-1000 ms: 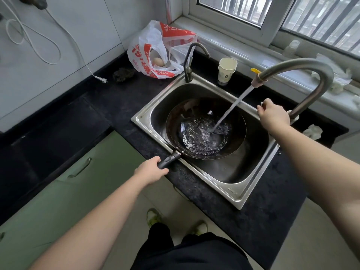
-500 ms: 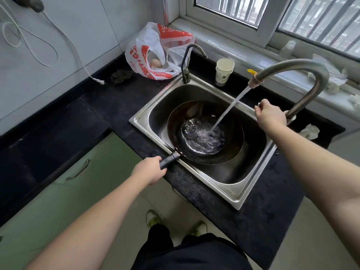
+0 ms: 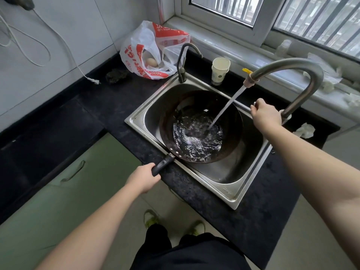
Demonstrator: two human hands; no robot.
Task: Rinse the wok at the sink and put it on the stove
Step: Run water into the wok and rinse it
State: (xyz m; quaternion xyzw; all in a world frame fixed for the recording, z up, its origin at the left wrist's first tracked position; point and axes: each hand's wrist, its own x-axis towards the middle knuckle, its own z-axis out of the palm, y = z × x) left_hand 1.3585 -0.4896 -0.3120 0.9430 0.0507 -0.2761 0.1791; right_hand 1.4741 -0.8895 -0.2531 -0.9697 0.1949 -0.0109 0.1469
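Note:
A dark round wok [image 3: 229,121] rests in the steel sink [image 3: 229,191], tilted a little, with water pooled and churning in its bottom. Its black handle [image 3: 162,164] sticks out over the sink's near-left rim, and my left hand [image 3: 143,179] is shut around the handle's end. A stream of water runs from the spout of the tall curved tap [image 3: 292,67] into the wok. My right hand [image 3: 266,115] is closed on the tap lever at the tap's base, which the hand hides. No stove shows in view.
A small dark second tap [image 3: 183,61] and a paper cup [image 3: 220,70] stand at the sink's back rim. A red-and-white plastic bag [image 3: 148,49] with an egg lies back left on the black counter [image 3: 243,221], near a dark scourer [image 3: 116,76]. Crumpled tissue [image 3: 304,130] lies right of the tap.
The water in the wok has sloshed and the wok has shifted slightly in the sink. Both hands keep their grips; the view has drifted a little.

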